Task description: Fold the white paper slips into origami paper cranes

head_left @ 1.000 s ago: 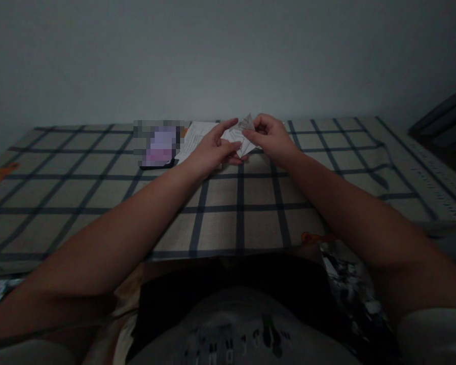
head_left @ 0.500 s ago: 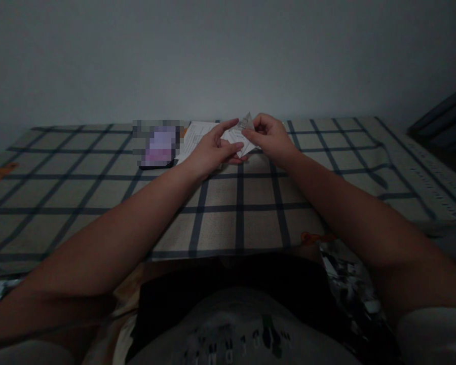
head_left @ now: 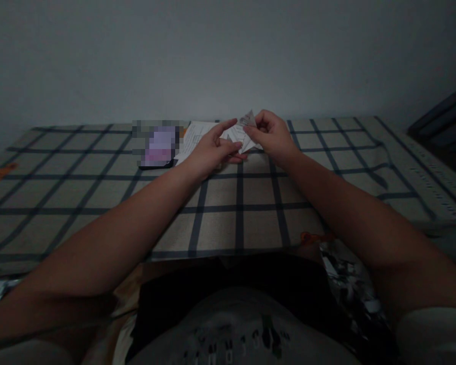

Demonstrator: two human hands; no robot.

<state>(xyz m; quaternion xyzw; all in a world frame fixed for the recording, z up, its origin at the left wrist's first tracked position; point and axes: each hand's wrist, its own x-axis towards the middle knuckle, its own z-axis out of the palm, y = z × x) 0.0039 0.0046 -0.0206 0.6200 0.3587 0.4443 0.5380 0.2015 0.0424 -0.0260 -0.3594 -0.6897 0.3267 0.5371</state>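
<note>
The right hand, pinching the folded paper at its right edge, has risen slightly, so the shaping seems unfinished. The left hand grips the lower left, forefinger extended; the paper is between them, above the cloth.

Between the left forearm and right forearm, a lane crossed the checked tablecloth to the folded paper. 2 obstacles, a printed sheet and a phone, lay left of the left hand; the wall barred the far side. Room lay right of the right hand.
</note>
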